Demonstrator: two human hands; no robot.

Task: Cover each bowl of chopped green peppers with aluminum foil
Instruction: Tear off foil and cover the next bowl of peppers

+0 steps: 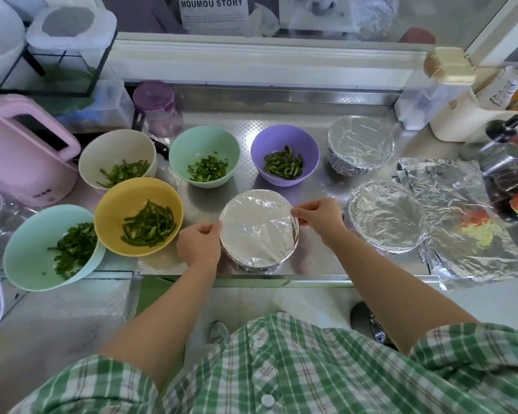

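Note:
A foil-covered bowl (pixel 259 231) stands at the counter's front edge between my hands. My left hand (pixel 198 243) grips the foil at its left rim, and my right hand (pixel 319 218) pinches the foil at its right rim. Two more foil-covered bowls stand to the right, one near (pixel 386 215) and one farther back (pixel 360 148). Several uncovered bowls hold chopped green peppers: a purple bowl (pixel 284 138), a green bowl (pixel 204 141), a white bowl (pixel 114 150), a yellow bowl (pixel 126 198) and a light blue bowl (pixel 27 249).
Loose foil sheets (pixel 467 228) lie stacked at the right, partly over the counter edge. A pink kettle (pixel 21 150) stands at the left, a purple-lidded jar (pixel 157 107) behind the bowls, and bottles and containers (pixel 503 162) crowd the far right.

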